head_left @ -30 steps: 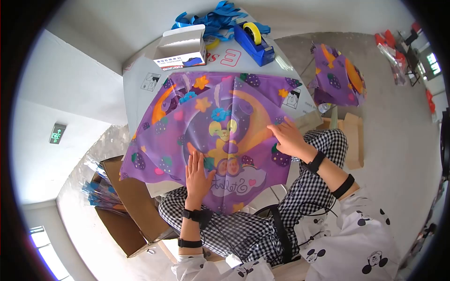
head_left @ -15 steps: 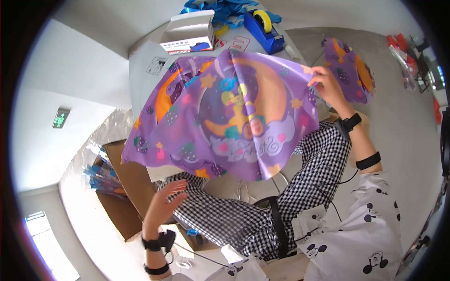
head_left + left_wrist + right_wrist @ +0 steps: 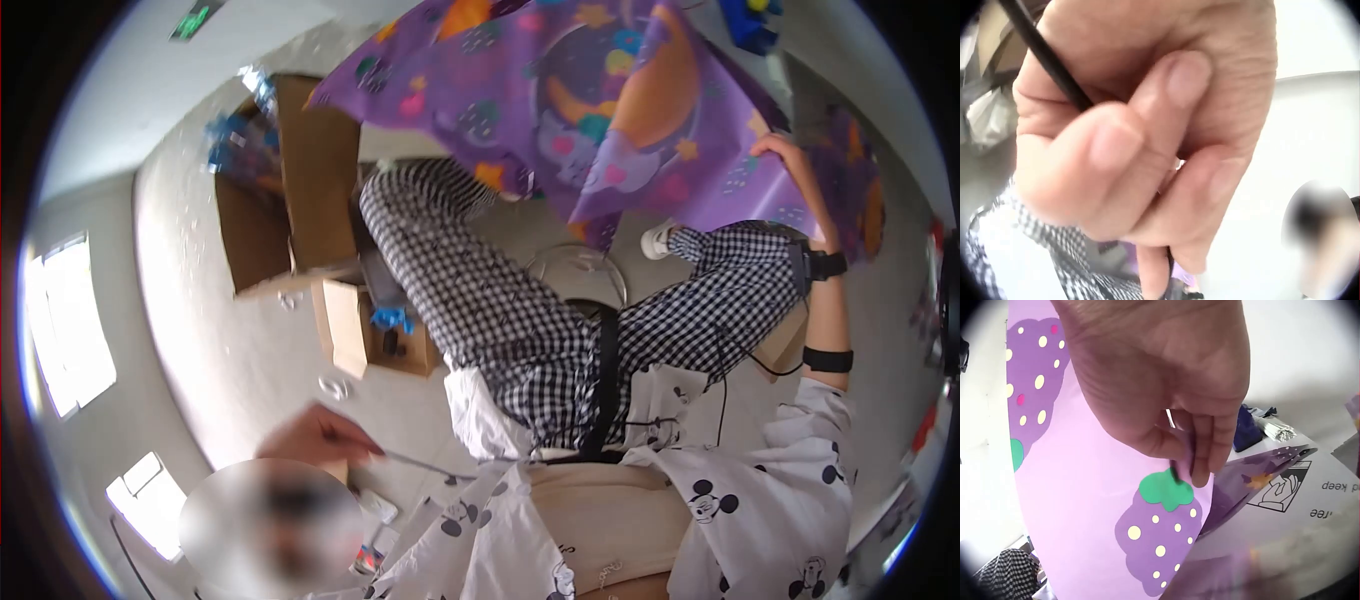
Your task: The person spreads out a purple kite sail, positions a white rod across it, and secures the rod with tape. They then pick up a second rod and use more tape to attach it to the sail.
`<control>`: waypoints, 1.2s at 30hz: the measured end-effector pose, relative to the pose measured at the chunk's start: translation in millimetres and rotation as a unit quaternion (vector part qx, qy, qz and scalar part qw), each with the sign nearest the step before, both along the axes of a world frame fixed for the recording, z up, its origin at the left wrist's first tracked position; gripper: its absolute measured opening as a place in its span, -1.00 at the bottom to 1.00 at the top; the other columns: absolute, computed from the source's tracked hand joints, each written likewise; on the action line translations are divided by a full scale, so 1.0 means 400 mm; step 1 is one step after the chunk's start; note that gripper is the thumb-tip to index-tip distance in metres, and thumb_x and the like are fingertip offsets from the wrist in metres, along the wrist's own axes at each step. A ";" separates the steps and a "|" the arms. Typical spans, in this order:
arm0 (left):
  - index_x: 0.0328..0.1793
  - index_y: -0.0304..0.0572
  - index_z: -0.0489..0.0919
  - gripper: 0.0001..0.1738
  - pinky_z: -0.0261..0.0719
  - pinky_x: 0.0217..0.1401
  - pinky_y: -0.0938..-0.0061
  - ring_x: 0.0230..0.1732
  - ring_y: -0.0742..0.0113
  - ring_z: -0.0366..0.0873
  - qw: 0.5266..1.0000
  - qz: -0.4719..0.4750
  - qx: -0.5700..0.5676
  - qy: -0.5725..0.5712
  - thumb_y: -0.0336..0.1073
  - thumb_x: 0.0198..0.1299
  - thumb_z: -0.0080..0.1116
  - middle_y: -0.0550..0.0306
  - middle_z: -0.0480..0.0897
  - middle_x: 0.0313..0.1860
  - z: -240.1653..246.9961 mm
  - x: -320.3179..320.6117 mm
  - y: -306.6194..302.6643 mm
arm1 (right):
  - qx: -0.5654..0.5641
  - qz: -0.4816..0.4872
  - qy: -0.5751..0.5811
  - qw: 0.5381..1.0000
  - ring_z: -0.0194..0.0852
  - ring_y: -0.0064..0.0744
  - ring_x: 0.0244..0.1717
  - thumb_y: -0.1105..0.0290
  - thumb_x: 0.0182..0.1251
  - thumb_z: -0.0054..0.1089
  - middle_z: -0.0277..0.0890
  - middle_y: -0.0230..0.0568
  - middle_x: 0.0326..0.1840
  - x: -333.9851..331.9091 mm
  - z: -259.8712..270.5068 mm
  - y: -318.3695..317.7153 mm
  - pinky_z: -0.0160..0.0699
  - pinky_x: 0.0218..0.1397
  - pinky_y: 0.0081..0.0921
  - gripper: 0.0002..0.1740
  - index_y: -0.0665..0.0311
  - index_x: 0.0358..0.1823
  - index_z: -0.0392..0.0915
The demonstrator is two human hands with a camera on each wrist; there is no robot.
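Note:
My right hand (image 3: 795, 175) pinches the right edge of a purple cartoon-printed kite (image 3: 540, 120), which is lifted and creased at the top of the head view. Close up in the right wrist view, thumb and fingers grip the kite's pale purple cloth (image 3: 1085, 506) beside a berry print. Far from the kite, my left hand (image 3: 315, 435) is low at the left in the head view. Its fingers (image 3: 1113, 147) curl round a thin black cable (image 3: 1047, 53) that runs towards the body.
A tall cardboard box (image 3: 320, 180) with blue-wrapped packs stands at the left, and a smaller open box (image 3: 348, 325) lies below it. Another purple printed piece (image 3: 850, 185) is at the right. A blue tape dispenser (image 3: 745, 25) sits on the table at the top.
My left hand has left the kite, swung down and left, and taken hold of the cable. My right hand has gripped the kite's edge and lifted it. The head view has tilted down.

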State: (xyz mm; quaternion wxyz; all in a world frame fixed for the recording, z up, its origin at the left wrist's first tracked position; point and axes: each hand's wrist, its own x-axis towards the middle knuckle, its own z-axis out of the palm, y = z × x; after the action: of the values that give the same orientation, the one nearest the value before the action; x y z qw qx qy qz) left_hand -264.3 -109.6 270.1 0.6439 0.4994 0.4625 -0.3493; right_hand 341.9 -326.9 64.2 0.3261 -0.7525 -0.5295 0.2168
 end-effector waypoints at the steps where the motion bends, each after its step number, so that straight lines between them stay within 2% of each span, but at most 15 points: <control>1: -0.12 -0.27 0.79 -0.84 0.56 -0.29 0.63 -0.41 0.60 0.55 0.997 -0.006 0.063 -0.042 -0.42 0.23 0.30 0.24 0.76 -0.34 -0.024 -0.044 0.017 | 0.010 0.012 0.008 1.000 0.47 -0.49 -0.20 0.54 0.22 -0.03 0.47 -0.28 -0.22 -0.001 0.002 -0.004 0.41 -0.06 -0.62 -0.81 0.35 -0.16 0.50; 3: -0.19 -0.24 0.81 -0.84 0.18 -0.58 0.63 -0.58 0.68 0.26 0.993 0.018 0.107 0.048 -0.34 0.24 0.29 0.40 0.56 -0.58 -0.036 -0.105 0.040 | 0.030 0.031 0.016 0.999 0.43 -0.49 -0.16 0.52 0.26 -0.04 0.46 -0.28 -0.20 -0.002 0.004 -0.009 0.39 -0.01 -0.61 -0.80 0.37 -0.11 0.47; 4: -0.18 -0.23 0.81 -0.84 0.18 -0.56 0.62 -0.57 0.67 0.25 0.985 -0.046 0.149 0.069 -0.33 0.24 0.29 0.40 0.53 -0.59 -0.047 -0.111 0.031 | 0.039 0.035 0.013 0.999 0.42 -0.49 -0.14 0.51 0.28 -0.04 0.46 -0.27 -0.18 -0.001 0.009 -0.014 0.38 0.03 -0.60 -0.79 0.39 -0.09 0.46; 10: -0.28 -0.41 0.73 -0.84 0.54 -0.20 0.62 -0.33 0.53 0.61 0.966 0.085 0.242 -0.024 -0.40 0.25 0.29 0.13 0.72 -0.41 0.062 -0.160 0.011 | -0.041 0.026 -0.008 0.999 0.44 -0.38 -0.04 0.52 0.28 -0.01 0.50 -0.23 -0.11 0.029 0.009 -0.028 0.40 0.15 -0.51 -0.76 0.39 -0.03 0.47; 15: -0.30 -0.40 0.72 -0.87 0.51 -0.28 0.60 -0.39 0.57 0.57 0.896 0.045 0.441 0.019 -0.43 0.18 0.28 0.14 0.72 -0.43 0.253 -0.203 -0.001 | -0.059 0.055 -0.036 0.996 0.44 -0.37 -0.03 0.52 0.28 0.00 0.50 -0.22 -0.11 0.060 -0.016 0.000 0.41 0.16 -0.50 -0.75 0.39 -0.03 0.47; 19: -0.28 -0.31 0.73 -0.72 0.41 -0.46 0.51 -0.53 0.46 0.48 0.856 0.080 0.510 0.002 -0.19 0.21 0.30 0.11 0.60 -0.57 0.097 -0.277 -0.026 | -0.067 0.091 -0.045 0.993 0.44 -0.37 -0.03 0.52 0.28 0.00 0.50 -0.22 -0.11 0.110 -0.090 0.095 0.41 0.16 -0.49 -0.75 0.39 -0.03 0.47; 20: -0.24 -0.29 0.72 -0.72 0.47 -0.41 0.44 -0.50 0.41 0.50 0.867 0.110 0.485 -0.023 -0.18 0.24 0.26 0.10 0.61 -0.56 0.138 -0.203 -0.049 | -0.075 0.101 -0.051 0.991 0.44 -0.36 -0.03 0.52 0.28 0.00 0.50 -0.21 -0.10 0.116 -0.104 0.128 0.41 0.16 -0.49 -0.75 0.39 -0.03 0.48; 21: -0.25 -0.30 0.70 -0.71 0.52 -0.38 0.29 -0.49 0.19 0.56 0.842 0.062 0.532 -0.069 -0.17 0.20 0.25 -0.08 0.62 -0.51 0.062 -0.231 -0.061 | -0.084 0.110 -0.059 0.989 0.44 -0.36 -0.03 0.52 0.28 0.00 0.50 -0.21 -0.10 0.117 -0.117 0.157 0.41 0.16 -0.49 -0.75 0.39 -0.03 0.48; 23: -0.29 -0.29 0.71 -0.77 0.56 -0.35 0.18 -0.33 -0.08 0.67 0.827 -0.138 0.532 0.118 -0.25 0.08 0.25 -0.13 0.67 -0.41 -0.081 -0.245 -0.098 | -0.112 0.121 -0.086 0.983 0.44 -0.36 -0.02 0.52 0.28 0.00 0.51 -0.21 -0.10 0.099 -0.112 0.196 0.41 0.17 -0.49 -0.75 0.39 -0.03 0.48; 28: -0.19 0.01 0.81 -0.84 0.62 -0.40 0.24 -0.10 0.16 0.74 0.821 -0.273 0.472 0.169 -0.27 0.09 0.34 0.19 0.79 -0.10 -0.342 -0.158 -0.140 | -0.152 0.140 -0.135 0.969 0.45 -0.35 -0.02 0.53 0.28 0.01 0.51 -0.20 -0.10 0.065 -0.082 0.271 0.41 0.17 -0.48 -0.74 0.40 -0.02 0.48; 30: -0.21 0.06 0.80 -0.86 0.61 -0.39 0.21 -0.09 0.19 0.74 0.836 -0.263 0.471 0.104 -0.25 0.10 0.33 0.22 0.78 -0.11 -0.378 -0.084 -0.144 | -0.163 0.144 -0.145 0.965 0.45 -0.35 -0.02 0.53 0.27 0.01 0.51 -0.20 -0.10 0.059 -0.079 0.285 0.41 0.17 -0.48 -0.74 0.40 -0.02 0.48; 32: -0.27 0.07 0.79 -0.90 0.60 -0.39 0.23 -0.13 0.26 0.74 0.783 -0.310 0.538 0.030 -0.23 0.09 0.33 0.25 0.78 -0.14 -0.353 -0.004 -0.165 | -0.173 0.145 -0.152 0.962 0.45 -0.34 -0.01 0.53 0.27 0.01 0.51 -0.20 -0.10 0.061 -0.071 0.288 0.41 0.17 -0.48 -0.74 0.40 -0.02 0.48; 33: -0.30 0.07 0.77 -0.89 0.62 -0.40 0.24 -0.17 0.35 0.74 0.779 -0.319 0.532 -0.089 -0.19 0.10 0.31 0.30 0.78 -0.19 -0.446 0.050 -0.168 | -0.177 0.146 -0.158 0.960 0.45 -0.34 -0.01 0.53 0.27 0.01 0.51 -0.20 -0.10 0.059 -0.068 0.290 0.41 0.18 -0.47 -0.74 0.40 -0.02 0.48; 34: -0.27 0.03 0.76 -0.85 0.62 -0.41 0.28 -0.18 0.31 0.73 0.681 -0.406 0.588 -0.159 -0.16 0.11 0.31 0.28 0.77 -0.22 -0.532 0.121 -0.190 | -0.179 0.149 -0.159 0.959 0.45 -0.34 -0.01 0.53 0.27 0.01 0.51 -0.20 -0.10 0.065 -0.065 0.295 0.41 0.18 -0.47 -0.74 0.40 -0.02 0.48; 36: -0.25 -0.09 0.75 -0.82 0.65 -0.31 0.31 -0.14 0.22 0.72 0.797 -0.306 0.461 -0.241 -0.19 0.13 0.29 0.14 0.76 -0.23 -0.401 0.254 -0.242 | -0.185 0.152 -0.165 0.957 0.45 -0.34 -0.01 0.53 0.27 0.01 0.51 -0.19 -0.09 0.065 -0.063 0.299 0.41 0.18 -0.47 -0.74 0.40 -0.02 0.48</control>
State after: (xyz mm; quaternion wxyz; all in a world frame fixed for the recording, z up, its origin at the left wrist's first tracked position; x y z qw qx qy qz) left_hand -162.8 -206.3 109.9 0.2873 0.9209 0.2220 -0.1419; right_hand 368.1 -207.3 38.8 0.0524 -0.7354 -0.6350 0.2307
